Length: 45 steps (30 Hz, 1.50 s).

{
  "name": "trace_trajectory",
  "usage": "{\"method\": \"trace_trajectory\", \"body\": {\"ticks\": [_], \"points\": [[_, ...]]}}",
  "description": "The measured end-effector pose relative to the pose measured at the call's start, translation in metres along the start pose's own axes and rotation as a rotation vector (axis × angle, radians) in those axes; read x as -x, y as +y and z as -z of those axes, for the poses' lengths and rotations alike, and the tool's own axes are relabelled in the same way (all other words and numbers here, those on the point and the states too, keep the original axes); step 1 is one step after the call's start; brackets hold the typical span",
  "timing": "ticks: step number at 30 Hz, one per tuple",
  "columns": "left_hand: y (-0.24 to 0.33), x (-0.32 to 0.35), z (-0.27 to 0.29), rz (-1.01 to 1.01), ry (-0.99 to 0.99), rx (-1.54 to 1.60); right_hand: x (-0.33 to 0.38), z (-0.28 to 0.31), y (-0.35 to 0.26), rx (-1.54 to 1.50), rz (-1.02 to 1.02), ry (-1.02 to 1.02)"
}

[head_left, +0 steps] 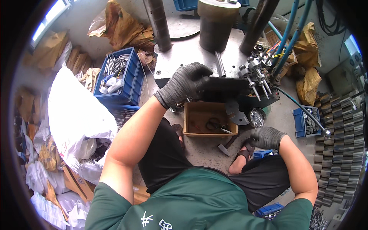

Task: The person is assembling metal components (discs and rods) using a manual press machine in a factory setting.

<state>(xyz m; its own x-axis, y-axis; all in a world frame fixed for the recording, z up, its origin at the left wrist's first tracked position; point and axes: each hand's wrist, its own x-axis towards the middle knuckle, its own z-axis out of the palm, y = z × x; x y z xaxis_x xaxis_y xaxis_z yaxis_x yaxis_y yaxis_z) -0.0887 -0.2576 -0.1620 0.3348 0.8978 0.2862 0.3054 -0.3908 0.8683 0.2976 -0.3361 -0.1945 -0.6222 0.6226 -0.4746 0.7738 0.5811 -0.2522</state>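
My left hand [183, 85], in a dark grey knitted glove, is at the front edge of the steel press plate [174, 57]. Its fingers reach to the right, the thumb apart below them; I see nothing in it. A shiny metal bar [220, 64] lies on the plate below the thick press cylinder [217, 28]. My right hand [268, 138], gloved alike, is low on the right with curled fingers. It is just in front of a round metal bowl [257, 115] of small shiny parts. Whatever its fingers hold is hidden.
Below the press is a wooden drawer [211, 134] with tools, and a hammer [226, 146] lies on the floor. Metal rods fill a blue crate [134, 73] on the left, beside a white sack [76, 115]. Adjustable metal fittings [257, 71], hoses and stacked metal cylinders [333, 145] are on the right.
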Motion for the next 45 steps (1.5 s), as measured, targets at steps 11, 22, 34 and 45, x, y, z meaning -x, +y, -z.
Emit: {"method": "trace_trajectory", "body": {"ticks": [11,22,34,45], "points": [[-0.045,-0.003,-0.05,-0.098,-0.54,-0.46,-0.024,0.034,-0.025,-0.045,0.182,-0.085],[-0.207,0.025,-0.24,-0.081,-1.065,-0.615,-0.027,0.027,0.007,-0.114,0.116,-0.253],[-0.229,0.04,-0.309,0.19,-0.741,-0.51,-0.015,0.018,0.023,-0.21,-0.043,-0.45],[-0.281,0.048,-0.267,0.176,-0.796,-0.651,-0.025,0.009,0.029,-0.319,0.04,-0.362]]}}
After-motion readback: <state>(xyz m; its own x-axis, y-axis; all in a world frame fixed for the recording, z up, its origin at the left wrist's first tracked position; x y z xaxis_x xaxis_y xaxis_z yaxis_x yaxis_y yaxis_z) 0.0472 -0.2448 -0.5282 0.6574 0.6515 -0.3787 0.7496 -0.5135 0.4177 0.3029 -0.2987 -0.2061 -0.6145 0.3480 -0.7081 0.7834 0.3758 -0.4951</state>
